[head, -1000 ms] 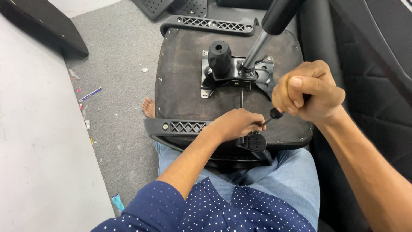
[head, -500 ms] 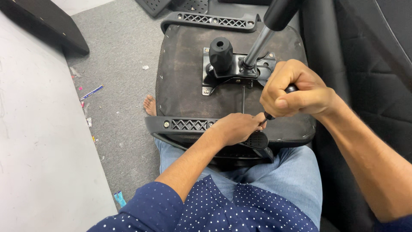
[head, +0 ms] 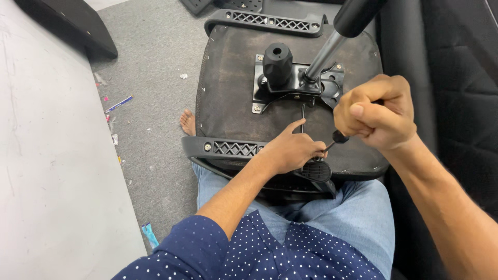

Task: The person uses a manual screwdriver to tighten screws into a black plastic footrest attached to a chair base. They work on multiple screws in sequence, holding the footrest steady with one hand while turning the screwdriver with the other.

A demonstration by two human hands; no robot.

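Screwdriver (head: 336,140): thin stiff shaft, dark handle, light and rigid, best gripped at the handle. It sits at the near edge of the upturned chair seat (head: 228,93), tip hidden under the left hand (head: 291,151). Right hand (head: 374,115) fingers fully closed in a fist round the handle. Left fingers loosely curled, steadying the tip; exact hold cannot be told. Metal plate (head: 295,85) and gas cylinder (head: 332,44) just beyond. Seat rests across the lap, armrest (head: 228,149) on the near left.

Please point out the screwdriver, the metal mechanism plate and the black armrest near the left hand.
screwdriver (head: 340,137), head view, on its black collar.
metal mechanism plate (head: 332,83), head view, on its right side.
black armrest (head: 233,148), head view, on its lattice part.
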